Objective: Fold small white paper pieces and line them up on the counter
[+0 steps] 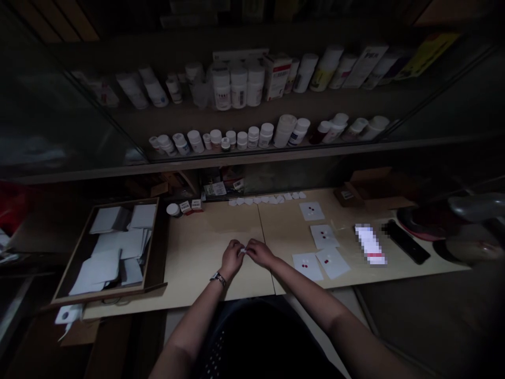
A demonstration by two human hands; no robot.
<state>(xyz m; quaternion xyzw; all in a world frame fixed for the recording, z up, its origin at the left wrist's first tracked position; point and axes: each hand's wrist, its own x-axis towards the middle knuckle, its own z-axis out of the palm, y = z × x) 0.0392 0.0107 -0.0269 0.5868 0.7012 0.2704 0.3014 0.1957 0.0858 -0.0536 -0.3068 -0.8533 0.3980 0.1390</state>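
Note:
My left hand [232, 258] and my right hand [260, 253] meet above the middle of a pale wooden counter [205, 263]. Their fingertips pinch a small folded white paper [242, 251], mostly hidden by my fingers. A wristwatch [218, 279] sits on my left wrist. To the right of my right hand lie several white paper sheets, among them one [305, 266] and another [333, 263], each bearing small red-and-white capsules or tablets. Beyond my hands runs a row of small folded white papers [264, 200].
On the left stands a wooden tray [106, 252] of white paper sheets. A small white jar [172, 209] and small boxes [191, 206] stand behind it. A blurred phone [370, 243], a black remote control [406, 242], and a cardboard box [374, 187] lie right. Medicine bottles [236, 89] fill shelves behind glass.

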